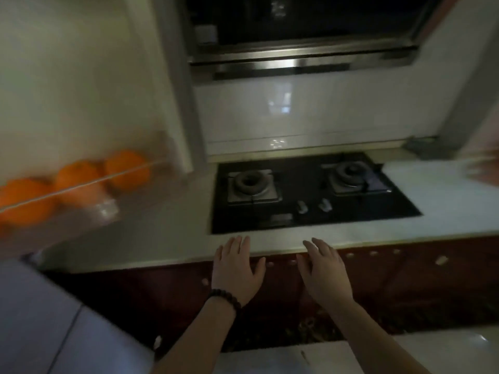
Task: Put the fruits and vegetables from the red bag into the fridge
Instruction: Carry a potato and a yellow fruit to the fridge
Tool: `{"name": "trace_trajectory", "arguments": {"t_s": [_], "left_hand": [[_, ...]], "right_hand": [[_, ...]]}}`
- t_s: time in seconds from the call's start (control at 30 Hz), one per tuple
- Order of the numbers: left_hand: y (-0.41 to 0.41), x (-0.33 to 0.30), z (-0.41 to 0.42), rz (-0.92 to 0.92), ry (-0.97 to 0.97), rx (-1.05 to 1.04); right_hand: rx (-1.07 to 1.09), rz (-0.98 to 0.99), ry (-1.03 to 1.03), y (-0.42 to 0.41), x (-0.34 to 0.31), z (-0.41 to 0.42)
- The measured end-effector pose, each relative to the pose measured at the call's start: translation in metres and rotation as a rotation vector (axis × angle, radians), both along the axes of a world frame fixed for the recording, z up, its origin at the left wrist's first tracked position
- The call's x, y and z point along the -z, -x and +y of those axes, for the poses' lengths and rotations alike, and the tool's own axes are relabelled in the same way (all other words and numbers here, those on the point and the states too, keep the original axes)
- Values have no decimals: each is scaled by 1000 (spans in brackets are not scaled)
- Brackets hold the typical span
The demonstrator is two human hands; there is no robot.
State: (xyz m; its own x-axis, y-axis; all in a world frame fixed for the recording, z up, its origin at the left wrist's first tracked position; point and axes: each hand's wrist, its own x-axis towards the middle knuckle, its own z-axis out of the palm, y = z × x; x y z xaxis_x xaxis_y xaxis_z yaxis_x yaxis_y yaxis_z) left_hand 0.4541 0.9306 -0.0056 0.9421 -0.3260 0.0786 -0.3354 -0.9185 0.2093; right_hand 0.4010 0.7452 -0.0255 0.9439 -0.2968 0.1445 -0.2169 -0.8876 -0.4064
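Note:
Three oranges (pixel 78 182) lie in a clear shelf bin of the open fridge door (pixel 67 85) at the left, blurred. My left hand (pixel 236 268), with a dark bead bracelet on the wrist, is stretched out flat with straight fingers over the counter's front edge. My right hand (pixel 322 268) is stretched out beside it, fingers straight, holding nothing. A blurred reddish shape (pixel 483 163) shows at the right edge; I cannot tell whether it is the red bag.
A black two-burner gas hob (pixel 305 193) is set into the pale countertop (pixel 162 238). A range hood (pixel 302 60) hangs above it. Dark red cabinet fronts (pixel 405 279) run below the counter. A pale fridge surface (pixel 40 319) fills the lower left.

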Motion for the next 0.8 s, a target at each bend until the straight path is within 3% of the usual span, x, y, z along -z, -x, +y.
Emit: {"name": "trace_trajectory", "arguments": {"t_s": [0.4, 0.8], "left_hand": [[8, 0, -290, 70, 42, 489], [44, -14, -546, 73, 90, 765]], "right_hand": [[595, -9, -44, 98, 8, -248], [892, -29, -98, 175, -10, -457]]}}
